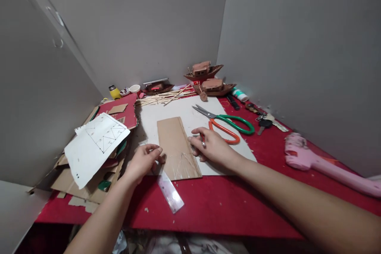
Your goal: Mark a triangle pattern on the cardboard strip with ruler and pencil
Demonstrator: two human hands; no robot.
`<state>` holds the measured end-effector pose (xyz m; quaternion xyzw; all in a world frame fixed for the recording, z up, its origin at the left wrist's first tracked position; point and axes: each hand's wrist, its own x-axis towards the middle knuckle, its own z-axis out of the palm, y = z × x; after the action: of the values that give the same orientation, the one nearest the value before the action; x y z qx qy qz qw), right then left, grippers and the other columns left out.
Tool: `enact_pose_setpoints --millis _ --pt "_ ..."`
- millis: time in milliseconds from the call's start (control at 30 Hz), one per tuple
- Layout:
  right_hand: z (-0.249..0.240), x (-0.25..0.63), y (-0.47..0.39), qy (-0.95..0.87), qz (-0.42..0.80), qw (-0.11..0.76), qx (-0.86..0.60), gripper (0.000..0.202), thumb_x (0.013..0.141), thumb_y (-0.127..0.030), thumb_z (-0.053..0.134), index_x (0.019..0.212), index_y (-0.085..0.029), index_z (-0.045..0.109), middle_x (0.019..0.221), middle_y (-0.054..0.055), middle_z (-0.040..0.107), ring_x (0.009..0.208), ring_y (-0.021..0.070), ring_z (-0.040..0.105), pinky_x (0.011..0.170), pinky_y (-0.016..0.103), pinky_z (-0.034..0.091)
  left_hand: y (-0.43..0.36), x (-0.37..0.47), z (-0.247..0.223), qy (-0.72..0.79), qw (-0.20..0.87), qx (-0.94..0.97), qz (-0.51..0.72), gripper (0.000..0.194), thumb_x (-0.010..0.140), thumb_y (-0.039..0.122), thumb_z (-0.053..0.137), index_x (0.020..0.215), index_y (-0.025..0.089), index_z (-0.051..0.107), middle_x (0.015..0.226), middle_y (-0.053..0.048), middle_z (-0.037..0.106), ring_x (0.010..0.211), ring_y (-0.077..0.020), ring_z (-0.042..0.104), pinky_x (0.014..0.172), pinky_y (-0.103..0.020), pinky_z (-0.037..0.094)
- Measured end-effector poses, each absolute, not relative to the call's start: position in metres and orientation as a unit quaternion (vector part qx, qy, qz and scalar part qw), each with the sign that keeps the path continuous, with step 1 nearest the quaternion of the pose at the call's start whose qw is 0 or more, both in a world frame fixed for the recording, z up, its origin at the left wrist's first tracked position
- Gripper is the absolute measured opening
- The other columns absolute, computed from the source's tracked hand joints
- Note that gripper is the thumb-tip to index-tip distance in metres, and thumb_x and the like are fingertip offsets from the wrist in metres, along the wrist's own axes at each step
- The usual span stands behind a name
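A tan cardboard piece [174, 139] lies on a white sheet [145, 119], with faint zigzag lines and a glossy strip near its front end. My left hand [145, 160] is at its left edge, thumb and fingers pinched together; what they hold, if anything, is hidden. Under that hand a clear ruler [170, 192] slants toward the table's front. My right hand [210, 145] rests by the cardboard's right edge, its fingers curled round a pen [203, 141]. Scissors [216, 116] with green and orange handles lie just beyond my right hand.
A paper with a zigzag drawing [98, 143] tops cardboard scraps at left on the red table [220, 206]. Thin sticks [163, 98] and model boats [212, 87] stand at the back. Keys [264, 122] and a pink tool [327, 168] are at right.
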<state>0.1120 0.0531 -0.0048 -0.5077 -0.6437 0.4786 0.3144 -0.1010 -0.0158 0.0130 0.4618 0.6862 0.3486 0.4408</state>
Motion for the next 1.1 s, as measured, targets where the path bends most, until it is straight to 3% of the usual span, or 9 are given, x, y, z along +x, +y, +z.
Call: enact_pose_setpoints --millis 133,233,333,400,467,600,767,1100 --pt "-0.002 0.118 0.054 -0.677 0.437 0.335 -0.488 0.026 0.088 -0.028 0.056 0.107 -0.011 0.058 0.057 0.000 0.060 0.050 0.0160 0.059 0.047 0.027 0.048 -0.010 -0.100 0.012 0.688 0.404 0.489 0.353 0.026 0.082 0.041 0.065 0.084 0.015 0.060 0.060 0.002 0.058 0.035 -0.0044 0.036 0.038 -0.020 0.026" --pt "0.003 0.122 0.048 -0.703 0.406 0.388 -0.437 0.030 0.093 -0.034 0.051 0.113 -0.012 0.059 0.075 0.004 0.066 0.061 0.0150 0.060 0.057 0.028 0.050 -0.021 -0.103 0.013 0.689 0.340 0.523 0.370 0.022 0.088 0.036 0.057 0.090 0.015 0.063 0.067 0.000 0.060 0.042 -0.0077 0.045 0.041 -0.021 0.033" --pt "0.004 0.120 0.038 -0.691 0.478 0.412 -0.351 0.047 0.097 -0.048 0.045 0.127 -0.013 0.056 0.085 0.005 0.065 0.058 0.0125 0.057 0.052 0.026 0.048 -0.048 -0.102 0.012 0.679 0.264 0.566 0.387 0.020 0.092 0.033 0.054 0.097 0.017 0.065 0.083 -0.004 0.067 0.070 -0.0153 0.061 0.063 -0.027 0.049" --pt "0.003 0.115 0.031 -0.672 0.558 0.376 -0.310 0.056 0.096 -0.058 0.042 0.127 -0.013 0.059 0.081 0.003 0.061 0.055 0.0107 0.054 0.047 0.024 0.046 -0.069 -0.095 0.007 0.654 0.220 0.611 0.387 0.015 0.091 0.028 0.056 0.093 0.018 0.068 0.096 -0.007 0.070 0.092 -0.0199 0.064 0.084 -0.034 0.051" --pt "0.001 0.108 0.026 -0.669 0.599 0.331 -0.291 0.061 0.095 -0.062 0.041 0.120 -0.012 0.065 0.075 0.001 0.058 0.056 0.0104 0.052 0.048 0.023 0.046 -0.086 -0.087 0.000 0.572 0.104 0.737 0.346 0.019 0.093 0.020 0.053 0.105 0.017 0.068 0.108 -0.010 0.071 0.104 -0.0225 0.063 0.093 -0.040 0.051" --pt "0.000 0.094 0.020 -0.681 0.602 0.280 -0.308 0.048 0.094 -0.054 0.049 0.105 -0.013 0.071 0.066 0.000 0.059 0.056 0.0113 0.054 0.051 0.024 0.045 -0.097 -0.076 -0.015 0.523 -0.021 0.813 0.255 0.027 0.093 0.014 0.053 0.118 0.011 0.064 0.117 -0.014 0.070 0.109 -0.0258 0.063 0.097 -0.044 0.054" --pt "-0.005 0.082 0.019 -0.712 0.533 0.277 -0.364 0.019 0.087 -0.030 0.056 0.089 -0.017 0.069 0.059 -0.002 0.062 0.051 0.0128 0.055 0.049 0.025 0.044 -0.095 -0.075 -0.024 0.530 -0.043 0.820 0.210 0.032 0.094 0.016 0.051 0.123 0.008 0.061 0.123 -0.017 0.068 0.112 -0.0285 0.062 0.097 -0.045 0.056" --pt "-0.012 0.081 0.019 -0.740 0.499 0.281 -0.353 0.020 0.092 -0.034 0.051 0.082 -0.020 0.062 0.069 0.001 0.066 0.059 0.0135 0.060 0.056 0.025 0.048 -0.092 -0.072 -0.025 0.522 -0.068 0.830 0.183 0.036 0.091 0.018 0.050 0.123 0.006 0.062 0.125 -0.018 0.067 0.110 -0.0307 0.063 0.093 -0.045 0.058"
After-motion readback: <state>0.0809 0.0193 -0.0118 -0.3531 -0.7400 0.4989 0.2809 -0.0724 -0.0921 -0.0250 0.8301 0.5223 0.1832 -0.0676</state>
